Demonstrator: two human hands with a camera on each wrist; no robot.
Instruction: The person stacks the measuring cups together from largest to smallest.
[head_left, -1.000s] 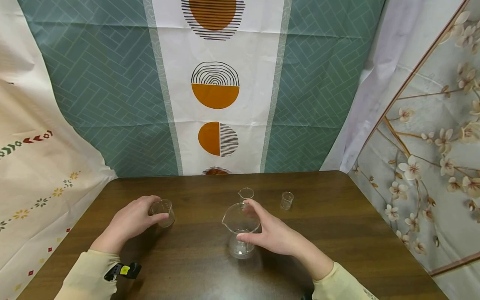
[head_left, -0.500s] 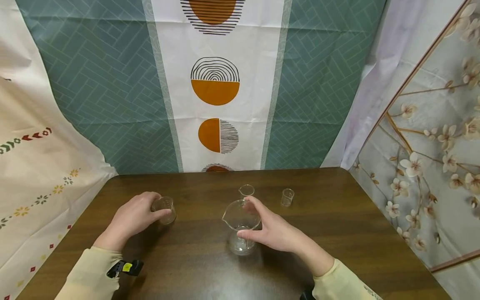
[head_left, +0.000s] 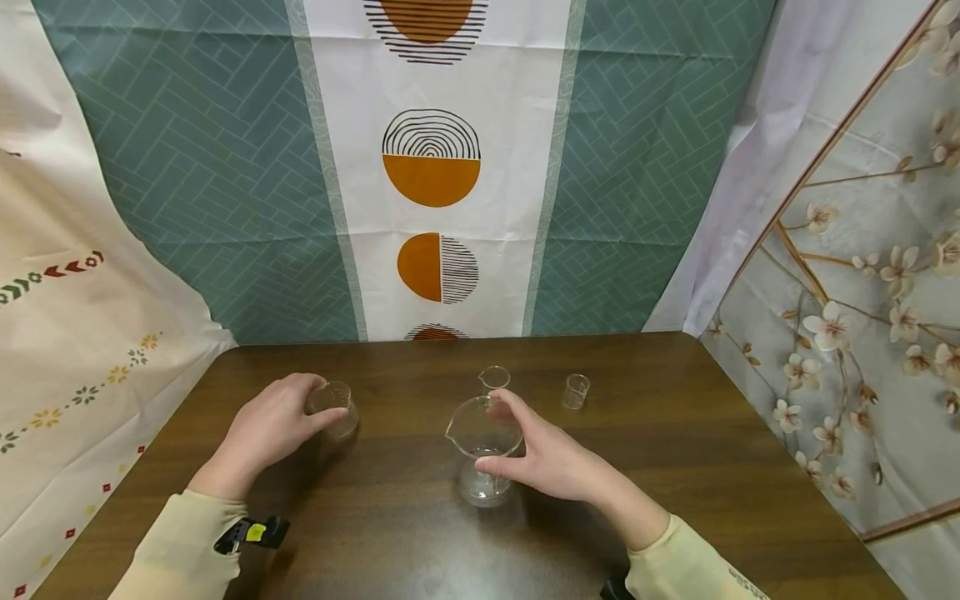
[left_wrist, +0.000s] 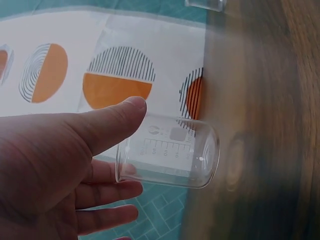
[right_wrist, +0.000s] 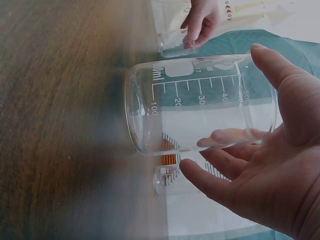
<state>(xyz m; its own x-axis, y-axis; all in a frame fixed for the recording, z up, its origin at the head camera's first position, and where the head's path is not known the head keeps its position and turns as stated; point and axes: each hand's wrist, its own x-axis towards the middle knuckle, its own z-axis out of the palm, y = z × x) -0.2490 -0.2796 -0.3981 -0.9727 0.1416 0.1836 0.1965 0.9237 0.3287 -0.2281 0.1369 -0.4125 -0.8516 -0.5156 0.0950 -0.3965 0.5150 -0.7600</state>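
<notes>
My left hand (head_left: 270, 422) pinches a small clear glass beaker (head_left: 343, 427) near its rim between thumb and fingers, at the left of the table. White graduation marks show on this beaker (left_wrist: 167, 152) in the left wrist view, where its base is close over the wood. Near the table's middle, my right hand (head_left: 551, 462) grips a large spouted glass beaker (head_left: 483, 487) at the rim, thumb on one side and fingers on the other. That large beaker (right_wrist: 200, 102) stands upright and bears printed white volume lines.
Behind the large beaker is a smaller spouted beaker (head_left: 494, 378), partly hidden by my right hand. A tiny beaker (head_left: 576, 392) stands farther right on the brown wooden table (head_left: 390, 533). A patterned cloth (head_left: 442, 192) hangs along the back edge, with more fabric at both sides.
My left hand has moved slightly forward and to the right with the small beaker. The right hand stays on the large beaker. The head view has tilted down a little.
</notes>
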